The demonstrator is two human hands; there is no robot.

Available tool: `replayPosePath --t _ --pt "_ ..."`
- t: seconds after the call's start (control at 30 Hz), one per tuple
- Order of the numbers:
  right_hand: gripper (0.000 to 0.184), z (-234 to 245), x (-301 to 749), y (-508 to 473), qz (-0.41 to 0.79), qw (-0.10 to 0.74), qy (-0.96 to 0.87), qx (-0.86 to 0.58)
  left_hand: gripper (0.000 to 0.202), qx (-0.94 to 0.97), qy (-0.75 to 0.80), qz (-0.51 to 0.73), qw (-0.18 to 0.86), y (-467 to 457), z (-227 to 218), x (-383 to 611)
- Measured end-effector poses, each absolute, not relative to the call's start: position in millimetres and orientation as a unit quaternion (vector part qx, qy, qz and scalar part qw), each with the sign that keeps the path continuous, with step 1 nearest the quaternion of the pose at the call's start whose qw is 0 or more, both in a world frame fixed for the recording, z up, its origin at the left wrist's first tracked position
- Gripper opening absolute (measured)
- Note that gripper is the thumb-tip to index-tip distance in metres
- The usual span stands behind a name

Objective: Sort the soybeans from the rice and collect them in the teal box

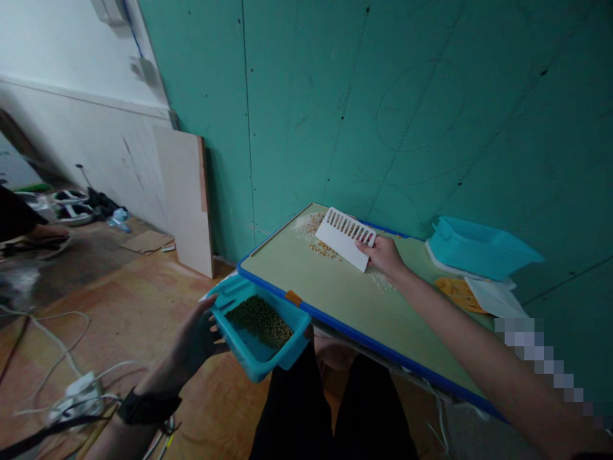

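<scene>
My left hand (196, 338) grips the near end of a blue plastic tray (282, 358) holding green beans (258, 321), held just below the front-left edge of the table. My right hand (385, 255) reaches across the table and pinches a white slotted scraper card (345, 237), whose far edge rests by a scatter of yellow kernels and pale grains (320, 246). The table (330, 291) has a green top with a blue rim.
A second blue tray (479, 246) sits on white sheets at the table's right, beside a yellow item (460, 292). A green wall stands behind the table. A wooden board (184, 198) leans at the left. Cables and a power strip (79, 390) lie on the floor.
</scene>
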State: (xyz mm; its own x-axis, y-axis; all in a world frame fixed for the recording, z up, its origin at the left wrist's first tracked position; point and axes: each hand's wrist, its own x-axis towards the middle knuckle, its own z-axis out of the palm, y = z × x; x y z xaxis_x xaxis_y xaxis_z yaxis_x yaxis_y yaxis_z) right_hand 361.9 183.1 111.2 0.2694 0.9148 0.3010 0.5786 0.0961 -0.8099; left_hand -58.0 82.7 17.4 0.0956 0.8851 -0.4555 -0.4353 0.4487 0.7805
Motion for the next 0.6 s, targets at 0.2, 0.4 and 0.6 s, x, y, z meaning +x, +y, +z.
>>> replayPosePath --t 0.2,0.4,0.6 --pt "0.022 114.2 363.9 195.1 0.22 0.465 -0.574 -0.637 0.033 0.244 0.457 0.482 0.706 80.9 16.8 -58.3" --pt "0.017 122.4 355.2 197.9 0.293 0.458 -0.567 -0.619 0.037 0.229 0.473 0.458 0.717 83.2 20.0 -52.8" --pt "0.015 131.8 345.3 192.3 0.344 0.454 -0.554 -0.607 0.037 0.229 0.472 0.453 0.721 81.7 20.9 -50.1"
